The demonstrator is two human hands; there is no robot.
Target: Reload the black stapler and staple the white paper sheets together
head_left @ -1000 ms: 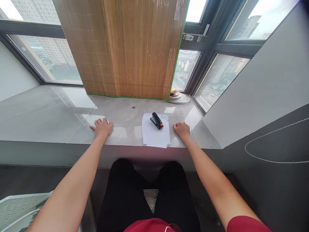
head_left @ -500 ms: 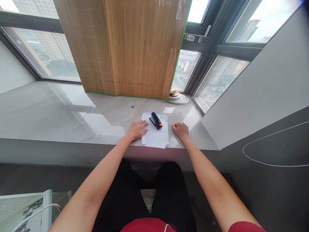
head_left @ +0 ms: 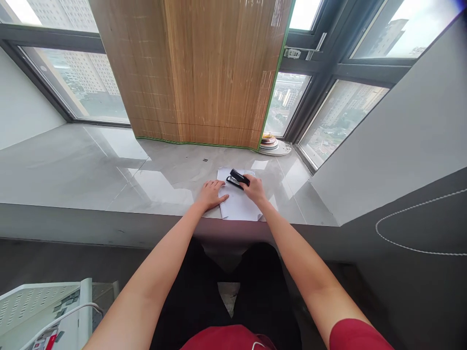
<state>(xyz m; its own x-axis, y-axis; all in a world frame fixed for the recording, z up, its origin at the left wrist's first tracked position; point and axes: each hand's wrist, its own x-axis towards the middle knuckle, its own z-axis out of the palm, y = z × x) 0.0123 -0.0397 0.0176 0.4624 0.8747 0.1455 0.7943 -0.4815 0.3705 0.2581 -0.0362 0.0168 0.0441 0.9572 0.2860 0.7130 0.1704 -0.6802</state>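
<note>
White sheets of paper (head_left: 239,206) lie on the grey stone sill (head_left: 109,170) near its front edge. A black stapler (head_left: 238,178) rests on the far part of the paper. My right hand (head_left: 254,188) is wrapped round the stapler's near end. My left hand (head_left: 211,193) lies flat with its fingers spread, pressing on the paper's left edge.
A bamboo blind (head_left: 204,73) hangs against the window behind the sill. A stack of small plates (head_left: 272,143) stands at the blind's right foot. A small dark bit (head_left: 205,160) lies on the sill. A grey wall (head_left: 386,141) bounds the right. A white appliance (head_left: 40,311) sits lower left.
My left hand slid right along the sill onto the paper's edge. My right hand moved left from beside the paper and closed on the stapler.
</note>
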